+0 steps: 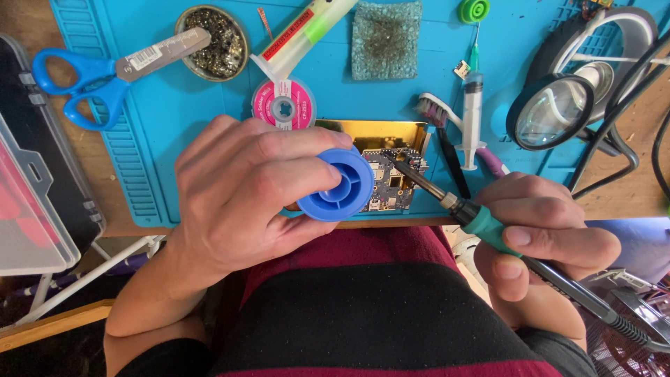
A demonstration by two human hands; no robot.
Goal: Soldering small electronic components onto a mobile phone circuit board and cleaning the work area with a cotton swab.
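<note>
Iron tip [398,166] right of gripped spool [338,186]

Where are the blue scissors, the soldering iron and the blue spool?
blue scissors [73,87]: head view, on the handle loops.
soldering iron [488,229]: head view, on its teal grip.
blue spool [340,185]: head view, on its round end face.

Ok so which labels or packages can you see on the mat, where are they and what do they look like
Pink round label: on the flat reel above the left hand.
Red and green label: along the white tube, top centre.
White label: on the scissors' grey blade, top left.
</note>
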